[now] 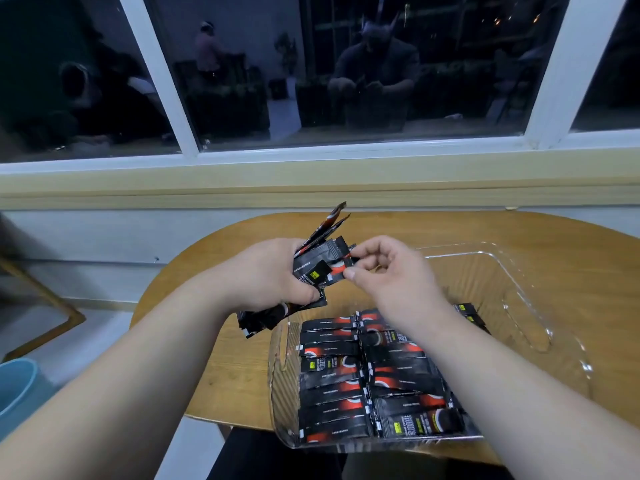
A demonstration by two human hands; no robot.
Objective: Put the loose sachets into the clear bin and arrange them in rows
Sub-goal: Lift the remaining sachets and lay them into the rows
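My left hand (273, 275) grips the sachets (313, 268), my right hand (384, 268) pinches one; tugging could spill them beside the bin (540, 327)

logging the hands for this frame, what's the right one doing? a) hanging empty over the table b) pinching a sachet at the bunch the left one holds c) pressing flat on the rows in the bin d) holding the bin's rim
b: the right hand pinches a sachet between thumb and finger, at the bunch of sachets gripped in the left hand.
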